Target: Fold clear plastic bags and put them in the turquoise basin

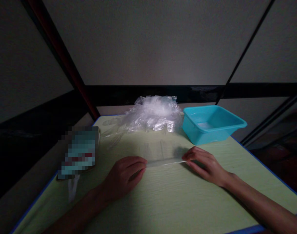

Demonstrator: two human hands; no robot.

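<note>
Low over the middle of the table, a clear plastic bag [160,161] is stretched between my two hands. My left hand [125,174] pinches its left end between thumb and fingers. At the right end, my right hand [203,162] grips it by fingertips. The bag is thin and see-through, so its full outline is hard to make out; a bright line runs along its near edge. Beyond it lies a loose heap of clear plastic bags [155,112], crumpled and shiny, at the back of the table.
A turquoise plastic basin [211,126] stands at the back right, with something pale on its bottom. At the left lies a blurred-out flat object [80,152], with a whitish strip [73,188] near it. The light-green table [163,208] has blue edging; panelled walls rise behind.
</note>
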